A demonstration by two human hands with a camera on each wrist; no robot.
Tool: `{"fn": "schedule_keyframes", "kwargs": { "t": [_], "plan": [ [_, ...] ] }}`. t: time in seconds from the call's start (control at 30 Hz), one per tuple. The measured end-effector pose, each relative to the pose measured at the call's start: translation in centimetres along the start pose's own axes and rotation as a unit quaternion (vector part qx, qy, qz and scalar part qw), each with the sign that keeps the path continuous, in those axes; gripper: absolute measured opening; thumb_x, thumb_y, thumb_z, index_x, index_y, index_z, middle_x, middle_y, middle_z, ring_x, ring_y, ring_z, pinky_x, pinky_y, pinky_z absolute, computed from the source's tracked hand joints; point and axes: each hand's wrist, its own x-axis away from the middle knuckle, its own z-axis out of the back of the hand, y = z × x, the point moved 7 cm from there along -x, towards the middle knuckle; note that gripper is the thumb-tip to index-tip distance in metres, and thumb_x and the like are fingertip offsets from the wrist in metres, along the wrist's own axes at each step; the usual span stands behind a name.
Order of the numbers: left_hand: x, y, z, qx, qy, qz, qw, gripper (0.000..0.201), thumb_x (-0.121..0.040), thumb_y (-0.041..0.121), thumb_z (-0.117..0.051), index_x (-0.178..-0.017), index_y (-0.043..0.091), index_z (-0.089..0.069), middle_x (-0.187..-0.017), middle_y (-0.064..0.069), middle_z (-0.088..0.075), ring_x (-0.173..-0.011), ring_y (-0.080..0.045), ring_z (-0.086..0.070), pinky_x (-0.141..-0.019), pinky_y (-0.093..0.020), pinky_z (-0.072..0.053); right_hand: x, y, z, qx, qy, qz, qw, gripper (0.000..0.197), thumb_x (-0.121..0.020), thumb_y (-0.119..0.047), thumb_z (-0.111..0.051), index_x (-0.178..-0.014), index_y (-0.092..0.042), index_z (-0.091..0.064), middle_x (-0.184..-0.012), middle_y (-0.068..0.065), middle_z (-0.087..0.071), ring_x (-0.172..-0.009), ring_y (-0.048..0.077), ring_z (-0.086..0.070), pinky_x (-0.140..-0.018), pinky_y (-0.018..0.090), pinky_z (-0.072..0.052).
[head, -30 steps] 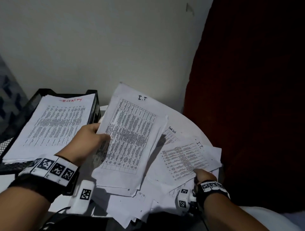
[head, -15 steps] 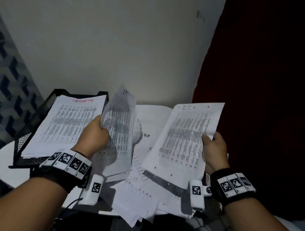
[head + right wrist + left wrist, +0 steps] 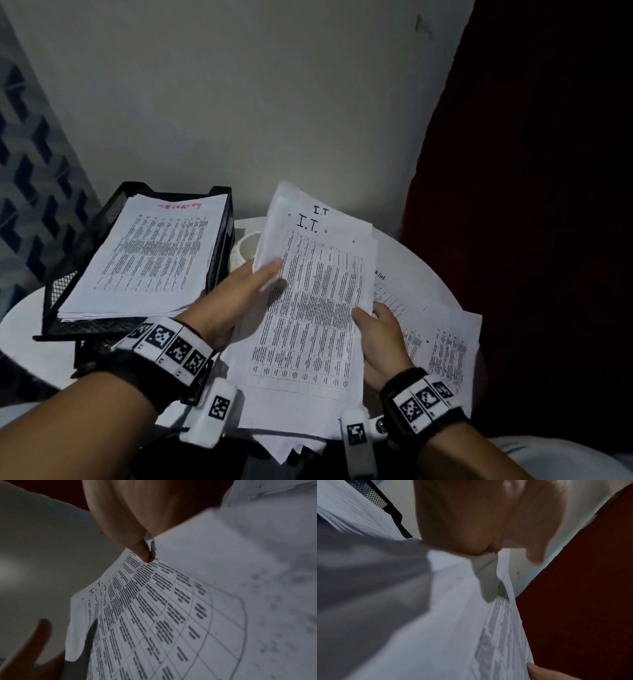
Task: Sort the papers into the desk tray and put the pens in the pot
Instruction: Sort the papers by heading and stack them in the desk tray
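Two I.T. sheets pinched between left hand and right hand, long axis pointing away; desk tray lies left, nearer the left hand.

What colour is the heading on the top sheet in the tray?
Red, handwritten on the top sheet in the black mesh tray; clearest in the head view.

I hold printed sheets marked "I.T." above loose papers; the black mesh tray beside them holds a stack.
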Motion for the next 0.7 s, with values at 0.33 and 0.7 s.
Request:
{"fn": "schedule_keyframes", "kwargs": {
  "t": [0.33, 0.7],
  "plan": [
    [-1.2, 2.2, 5.0, -0.251, 0.132, -0.033, 0.958, 0.021, -0.095, 0.008, -0.059, -0.105, 0.025, -0.066, -0.084, -0.007, -0.072, -0.072, -0.030, -0.071, -0.065, -0.043, -0.060, -6.2, 5.2, 8.1, 0.149, 0.157, -0.069, 0.974, 0.021, -0.079, -0.008, -0.065, -0.070, -0.012, -0.046, -0.074, 0.014, -0.047, -0.068, 0.022, -0.046, -0.056, 0.038, -0.038],
    [-1.4, 2.6, 6.7, -0.241, 0.157, -0.037, 0.957, 0.026, -0.096, 0.011, -0.064, -0.116, 0.028, -0.064, -0.096, 0.003, -0.070, -0.085, -0.021, -0.068, -0.079, -0.041, -0.058, -9.9, 6.1, 6.9, 0.167, 0.221, -0.114, 0.954, 0.105, -0.073, -0.020, -0.089, -0.155, -0.002, -0.025, -0.116, 0.018, -0.056, -0.091, 0.033, -0.064, -0.089, 0.041, -0.054]
  ]
}}
